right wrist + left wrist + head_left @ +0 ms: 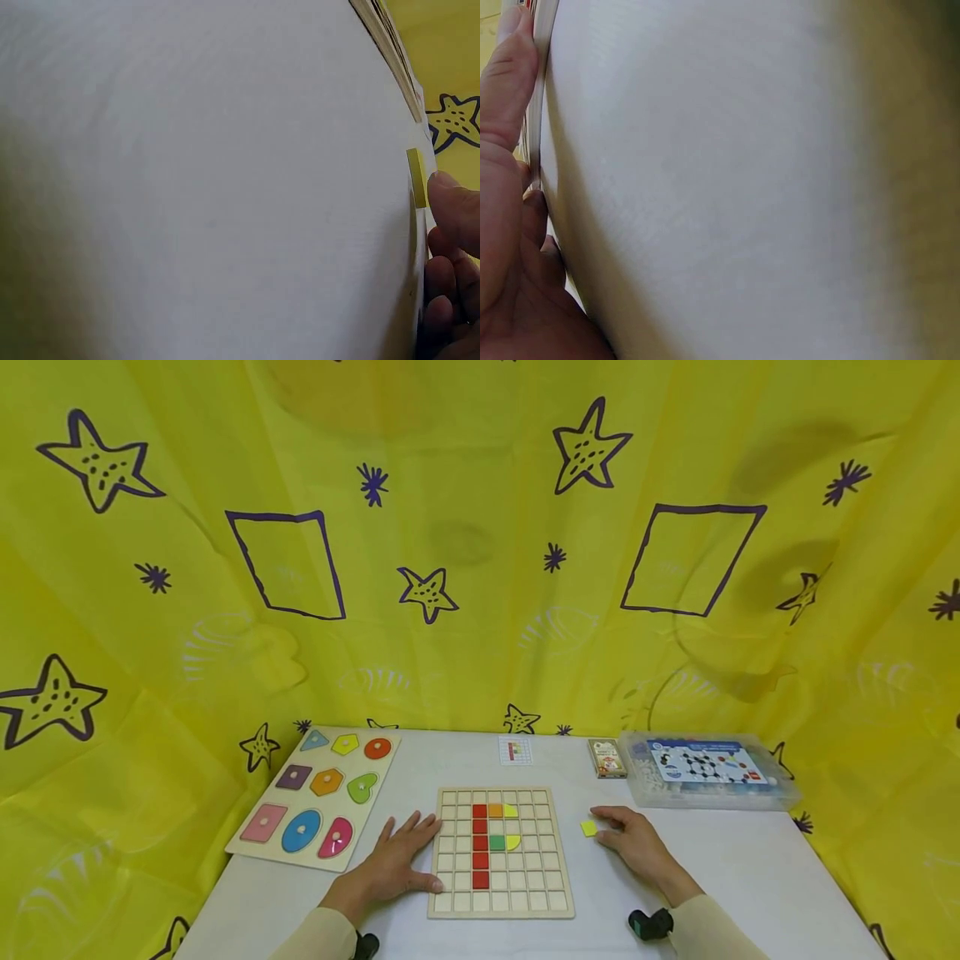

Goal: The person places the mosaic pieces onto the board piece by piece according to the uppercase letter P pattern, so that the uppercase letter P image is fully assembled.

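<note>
A wooden grid board (528, 893) lies before me, with several red square tiles (480, 843) in one column. Beside them sit an orange tile (495, 811), a green tile (497, 842) and two yellow pieces with rounded corners (513, 842). My left hand (393, 864) rests at the board's left side, fingers spread, thumb and fingertips at its edge; the left wrist view shows the thumb (510, 82) against it. Right of the board, my right hand (637, 847) has its thumb at a yellow square tile (588, 828), with the index finger apart from the thumb.
A wooden shape puzzle (341, 810) with knobbed pieces lies at the left. Along the back are a small pattern card (515, 750), a small card box (607, 758) and a clear plastic case (712, 797). A yellow curtain (480, 652) hangs behind the white table.
</note>
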{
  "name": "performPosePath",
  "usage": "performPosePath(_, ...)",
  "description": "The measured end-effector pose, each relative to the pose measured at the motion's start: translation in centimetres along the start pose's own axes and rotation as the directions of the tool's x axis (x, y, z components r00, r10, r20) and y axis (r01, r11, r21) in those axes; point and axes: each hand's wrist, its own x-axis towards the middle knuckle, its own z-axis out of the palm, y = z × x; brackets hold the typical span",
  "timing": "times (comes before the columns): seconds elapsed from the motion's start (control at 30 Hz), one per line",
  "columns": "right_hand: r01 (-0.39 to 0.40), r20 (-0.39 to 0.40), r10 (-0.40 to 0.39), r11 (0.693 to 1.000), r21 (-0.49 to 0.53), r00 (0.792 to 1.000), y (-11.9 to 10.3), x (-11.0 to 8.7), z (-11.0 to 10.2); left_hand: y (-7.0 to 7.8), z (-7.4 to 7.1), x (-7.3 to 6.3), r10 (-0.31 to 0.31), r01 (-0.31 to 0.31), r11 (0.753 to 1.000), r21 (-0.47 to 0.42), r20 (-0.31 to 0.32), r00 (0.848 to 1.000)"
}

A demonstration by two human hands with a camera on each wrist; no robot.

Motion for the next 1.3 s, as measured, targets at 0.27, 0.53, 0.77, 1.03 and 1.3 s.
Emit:
performPosePath(0.27, 0.026, -0.023, -0.027, 0.998, -0.055, 0.999, -0.2, 0.3, 0.5, -0.2, -0.1, 0.2, 0.008, -0.008, 1.0, 0.009, -0.009, 1.0)
performPosePath(0.53, -0.01, -0.043, 0.007, 0.997, -0.073, 0.999, 0.0, 0.5, 0.6, -0.2, 0.0, 0.1, 0.005, -0.005, 1.0, 0.01, -0.006, 1.0)
performPosePath(0.77, -0.063, -0.125, 0.068, 0.997, 0.044, 0.99, -0.4, 0.5, 0.5, 0.0, 0.0, -0.1, 0.002, -0.002, 1.0, 0.006, -0.003, 1.0)
performPosePath(1.03, -0.086, -0.196, 0.122, 0.979, 0.183, 0.973, -1.0, 0.5, 1.2, 0.1, -0.1, 0.0, -0.004, 0.004, 1.0, 0.011, -0.002, 1.0)
performPosePath(1.3, -0.066, -0.215, 0.118, 0.97, 0.234, 0.969, -2.3, 0.9, 2.6, 0.0, 0.0, 0.1, 0.001, -0.001, 1.0, 0.02, -0.004, 1.0)
